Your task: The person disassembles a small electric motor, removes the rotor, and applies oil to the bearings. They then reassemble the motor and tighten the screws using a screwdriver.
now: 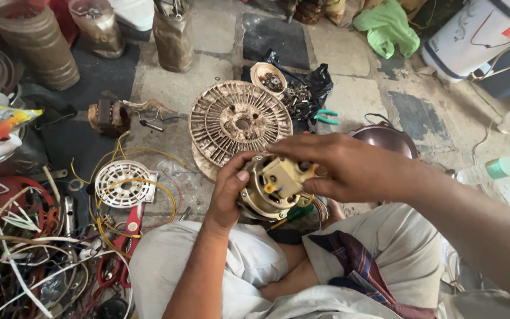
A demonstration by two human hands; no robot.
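A motor [273,188] sits between the left hand [228,192] and the right hand [340,165], above the lap. Beyond the hands a slotted disc [240,122] lies on the floor [349,53]; a tangle of wires [30,254] spreads left of the left hand.

You are finding open stone floor [349,53] only toward the upper middle of the frame. Tangled wires [25,260] are crowding the lower left, the round slotted disc [240,121] is lying just ahead at centre, and a dark bowl [385,139] and plastic bottle [491,168] are blocking the right.
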